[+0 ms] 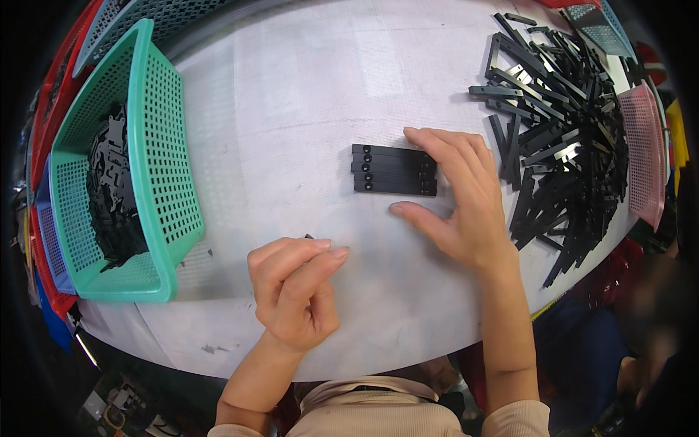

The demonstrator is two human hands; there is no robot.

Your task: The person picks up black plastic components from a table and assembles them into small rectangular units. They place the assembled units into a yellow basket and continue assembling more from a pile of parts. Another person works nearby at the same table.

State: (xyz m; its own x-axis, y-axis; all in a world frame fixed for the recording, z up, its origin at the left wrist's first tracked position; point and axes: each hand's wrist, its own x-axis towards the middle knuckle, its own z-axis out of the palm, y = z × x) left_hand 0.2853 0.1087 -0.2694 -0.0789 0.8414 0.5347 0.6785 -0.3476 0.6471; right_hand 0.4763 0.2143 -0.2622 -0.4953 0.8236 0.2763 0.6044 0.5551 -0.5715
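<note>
Several flat black bars (393, 171) lie side by side in a small block at the middle of the table, with dark round pieces or holes at both ends. My right hand (462, 193) curves around the block's right end, thumb and fingers spread apart, the thumb below it and the fingers at its upper right corner. Whether the fingertips touch the bars I cannot tell. Lower left of the block, my left hand (295, 288) is closed in a pinch. A tiny black piece (309, 237) shows at its fingertips, mostly hidden by them.
A large loose heap of black bars (561, 131) covers the right of the table, beside a pink basket (644, 156). On the left stands a green basket (167, 146) with black flat parts (113, 189). Another person (582, 364) sits at the lower right.
</note>
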